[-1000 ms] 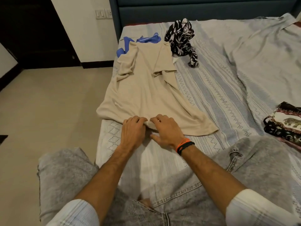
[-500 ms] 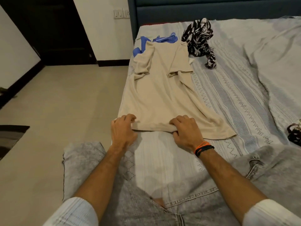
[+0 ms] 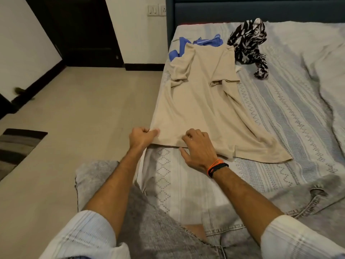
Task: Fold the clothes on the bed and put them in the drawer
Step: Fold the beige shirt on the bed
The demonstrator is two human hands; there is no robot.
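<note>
With the left hand pinching the beige shirt hem and the right hand grasping it alongside, both grips should be lifting evenly, folding it square on the bed.

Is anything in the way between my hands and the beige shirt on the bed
Nothing visible is. The left hand already pinches the near hem of the beige shirt at its left corner, and the right hand rests on the same hem, fingers curled over the fabric. The blue garment and the black-and-white garment lie at the far end.
</note>
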